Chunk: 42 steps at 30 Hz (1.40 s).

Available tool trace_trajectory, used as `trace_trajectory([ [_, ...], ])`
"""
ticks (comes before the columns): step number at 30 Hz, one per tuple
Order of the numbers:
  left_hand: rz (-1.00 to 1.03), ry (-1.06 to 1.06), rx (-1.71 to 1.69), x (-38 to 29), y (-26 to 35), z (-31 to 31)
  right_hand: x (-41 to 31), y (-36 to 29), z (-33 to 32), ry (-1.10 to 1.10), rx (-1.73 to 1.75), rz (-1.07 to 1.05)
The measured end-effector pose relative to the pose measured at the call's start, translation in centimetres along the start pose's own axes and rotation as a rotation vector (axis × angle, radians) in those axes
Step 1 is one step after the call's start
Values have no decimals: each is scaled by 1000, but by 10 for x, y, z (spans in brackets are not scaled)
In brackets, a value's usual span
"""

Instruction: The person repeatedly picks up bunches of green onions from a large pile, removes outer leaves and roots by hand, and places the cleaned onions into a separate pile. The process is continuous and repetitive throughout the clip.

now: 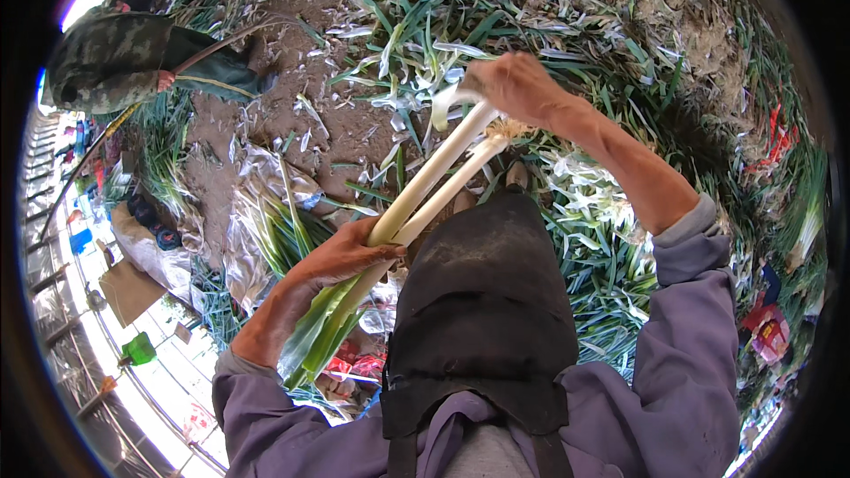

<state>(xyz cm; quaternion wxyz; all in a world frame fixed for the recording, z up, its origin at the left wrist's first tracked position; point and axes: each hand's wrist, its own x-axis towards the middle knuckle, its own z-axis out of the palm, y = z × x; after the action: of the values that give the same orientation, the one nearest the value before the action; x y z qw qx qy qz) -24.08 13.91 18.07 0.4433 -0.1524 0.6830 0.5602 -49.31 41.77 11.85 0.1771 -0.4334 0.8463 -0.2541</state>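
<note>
Two thick white-stemmed leeks or large green onions point(431, 179) lie slantwise in front of my dark apron point(485, 279). My left hand point(352, 252) is closed round their stems, just above the green leaves point(325, 332), which hang down past my forearm. My right hand point(511, 86), slightly blurred, is at the upper end of the longer stem with its fingers bent on a pale strip of outer leaf point(448, 103). Just below that hand, the shorter stem shows its tan roots point(508, 129).
Green leaves and pale peelings point(425, 66) litter the brown soil point(285, 113). A bundle of onions point(285, 226) rests on plastic sheeting at left. More stalks point(604, 299) lie at right. A person in camouflage clothing point(113, 60) holds a long stick at upper left.
</note>
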Motion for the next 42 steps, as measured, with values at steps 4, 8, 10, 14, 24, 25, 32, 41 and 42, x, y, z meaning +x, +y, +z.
trace_trajectory([
  [4, -45, -33, -56, -6, -1, 0, -13, 41, -28, 515, 306, 394],
  [8, -51, -35, -179, -11, -7, -9, -40, 84, -48, 562, 585, 560],
  [10, -76, -61, -280, -10, -9, -14, -52, 84, -44, 298, 52, 409],
  [14, -64, -85, -333, -7, -11, -16, -61, 45, -41, 161, 580, 225],
  [24, -73, -375, -411, -9, 2, -10, -52, 0, -23, -21, 799, 94],
  [25, -74, -379, -398, -9, 2, -10, -58, 9, -18, 56, 832, 125],
  [32, -89, -288, -415, -4, -15, -9, -111, 109, -135, 976, 404, 645],
  [41, -4, -93, -402, 20, -34, -17, -84, 78, -65, 411, -50, 214],
  [42, 0, -85, -398, 21, -33, -19, -81, 65, -59, 288, 138, 192],
])
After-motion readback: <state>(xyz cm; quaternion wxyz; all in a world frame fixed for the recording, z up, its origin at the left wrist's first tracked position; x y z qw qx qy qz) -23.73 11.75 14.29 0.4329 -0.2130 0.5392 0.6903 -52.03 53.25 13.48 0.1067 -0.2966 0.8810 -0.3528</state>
